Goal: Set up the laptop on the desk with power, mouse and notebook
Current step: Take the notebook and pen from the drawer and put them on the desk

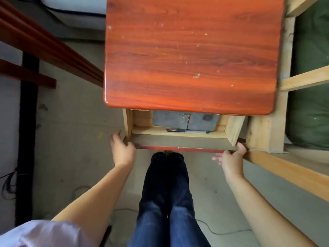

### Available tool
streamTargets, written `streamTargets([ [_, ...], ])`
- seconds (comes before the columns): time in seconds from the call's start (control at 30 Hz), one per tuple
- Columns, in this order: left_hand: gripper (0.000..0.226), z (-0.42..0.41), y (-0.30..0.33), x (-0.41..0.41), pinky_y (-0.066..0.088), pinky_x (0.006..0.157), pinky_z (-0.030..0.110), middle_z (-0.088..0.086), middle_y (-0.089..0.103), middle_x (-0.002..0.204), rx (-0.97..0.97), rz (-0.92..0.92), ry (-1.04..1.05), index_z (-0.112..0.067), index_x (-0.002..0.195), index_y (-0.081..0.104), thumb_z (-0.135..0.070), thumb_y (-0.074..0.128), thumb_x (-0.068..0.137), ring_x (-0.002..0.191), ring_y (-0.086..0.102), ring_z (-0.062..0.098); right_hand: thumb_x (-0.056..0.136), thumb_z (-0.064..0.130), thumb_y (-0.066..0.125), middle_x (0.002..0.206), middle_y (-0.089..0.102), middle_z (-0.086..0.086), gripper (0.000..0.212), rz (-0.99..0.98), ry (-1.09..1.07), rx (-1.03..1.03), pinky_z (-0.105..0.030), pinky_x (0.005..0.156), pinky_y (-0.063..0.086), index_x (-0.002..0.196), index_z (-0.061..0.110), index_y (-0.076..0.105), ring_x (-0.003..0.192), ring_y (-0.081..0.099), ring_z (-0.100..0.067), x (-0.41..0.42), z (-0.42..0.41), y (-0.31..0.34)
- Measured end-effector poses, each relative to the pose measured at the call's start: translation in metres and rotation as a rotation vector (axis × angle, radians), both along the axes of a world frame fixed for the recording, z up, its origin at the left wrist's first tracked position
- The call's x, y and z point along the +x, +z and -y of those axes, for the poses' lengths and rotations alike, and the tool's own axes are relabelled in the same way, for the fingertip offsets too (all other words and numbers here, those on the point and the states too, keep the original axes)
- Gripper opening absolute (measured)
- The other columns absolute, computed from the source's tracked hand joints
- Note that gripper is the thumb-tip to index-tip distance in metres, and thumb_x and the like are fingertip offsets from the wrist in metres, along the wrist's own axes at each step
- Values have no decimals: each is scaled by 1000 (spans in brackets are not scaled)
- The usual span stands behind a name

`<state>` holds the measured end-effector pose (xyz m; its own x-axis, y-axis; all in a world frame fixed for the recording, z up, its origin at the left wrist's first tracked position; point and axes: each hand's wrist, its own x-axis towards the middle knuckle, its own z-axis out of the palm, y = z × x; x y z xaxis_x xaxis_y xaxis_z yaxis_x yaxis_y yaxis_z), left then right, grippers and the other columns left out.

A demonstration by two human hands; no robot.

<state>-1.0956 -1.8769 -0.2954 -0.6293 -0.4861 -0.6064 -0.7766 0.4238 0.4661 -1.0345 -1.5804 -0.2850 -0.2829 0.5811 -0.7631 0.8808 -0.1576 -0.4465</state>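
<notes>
A reddish wooden desk [192, 54] fills the upper middle, its top bare. Under its near edge a drawer [183, 142] stands partly pulled out. Inside lies a grey flat case or sleeve [201, 122], mostly hidden by the desktop, with a small dark item [173, 130] at its near edge. My left hand [122, 150] grips the drawer front's left corner. My right hand [231, 157] grips its right corner, thumb over the top. No laptop, mouse or notebook is plainly visible.
My legs in dark jeans [169, 193] stand right under the drawer. A light wooden bed frame [267, 136] with a green bundle [313, 86] is on the right. Red wooden rails [44, 45] run on the left. Cables [222, 232] lie on the concrete floor.
</notes>
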Motion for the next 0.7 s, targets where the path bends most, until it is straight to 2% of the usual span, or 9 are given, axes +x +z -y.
streamTargets([
  [0.07, 45, -7, 14, 5, 36, 97, 43, 21, 45, 122, -206, -169, -193, -3, 120, 45, 6, 48, 76, 114, 43, 37, 91, 8, 35, 74, 68, -1, 49, 66, 334, 117, -32, 50, 48, 136, 25, 25, 59, 63, -21, 0, 9, 17],
  [0.1, 42, -14, 20, 5, 36, 95, 40, 21, 47, 117, -210, -245, -277, -1, 115, 48, 8, 49, 74, 110, 43, 36, 91, 11, 38, 70, 68, -3, 40, 46, 525, 205, -35, 52, 50, 130, 21, 36, 59, 62, -23, -3, 15, 26],
  [0.2, 34, -42, 27, -11, 38, 87, 30, 14, 51, 112, -18, -265, -475, -2, 112, 50, 7, 47, 79, 107, 48, 30, 91, 10, 43, 78, 70, -8, 25, -190, 929, 423, -35, 58, 51, 112, 13, 57, 71, 64, -29, -23, 27, 34],
  [0.27, 35, -59, 19, -33, 41, 87, 32, 12, 51, 119, 87, -138, -444, -4, 121, 46, -2, 47, 86, 111, 51, 28, 91, 8, 43, 104, 68, -8, 28, -249, 1122, 383, -34, 71, 49, 115, 12, 57, 93, 62, -29, -46, 33, 22],
  [0.37, 42, -76, 2, -69, 43, 90, 32, 11, 53, 128, 223, 69, -114, -10, 133, 41, -14, 48, 91, 114, 54, 27, 90, 5, 38, 131, 51, -5, 39, -46, 1414, 271, -39, 97, 40, 127, 15, 48, 119, 45, -26, -72, 37, -11],
  [0.47, 9, -78, -11, -88, 41, 75, 30, 7, 61, 92, 261, 108, -30, -13, 97, 56, -16, 51, 91, 88, 57, 24, 89, 8, 39, 122, 51, -6, 32, 101, 1562, 316, -42, 97, 36, 117, 17, 49, 116, 44, -28, -83, 39, -32],
  [0.53, 4, -77, -16, -91, 39, 74, 30, 0, 56, 78, 291, 86, -38, -18, 87, 53, -19, 57, 88, 79, 54, 19, 91, 14, 42, 112, 52, -6, 20, 77, 1588, 330, -42, 92, 37, 108, 19, 52, 109, 46, -28, -85, 41, -33],
  [0.6, 22, -77, -19, -94, 40, 82, 30, -5, 58, 86, 379, 74, -34, -18, 102, 55, -23, 66, 84, 87, 52, 17, 93, 15, 43, 105, 53, -6, 12, -15, 1556, 298, -40, 86, 41, 100, 18, 51, 99, 50, -28, -82, 41, -26],
  [0.7, 55, -74, -15, -96, 41, 102, 35, 2, 59, 117, 461, 104, -53, -13, 123, 52, -30, 75, 76, 107, 52, 20, 91, 5, 39, 93, 54, -4, 13, -108, 1408, 228, -38, 69, 45, 92, 16, 45, 82, 53, -26, -67, 35, -4],
])
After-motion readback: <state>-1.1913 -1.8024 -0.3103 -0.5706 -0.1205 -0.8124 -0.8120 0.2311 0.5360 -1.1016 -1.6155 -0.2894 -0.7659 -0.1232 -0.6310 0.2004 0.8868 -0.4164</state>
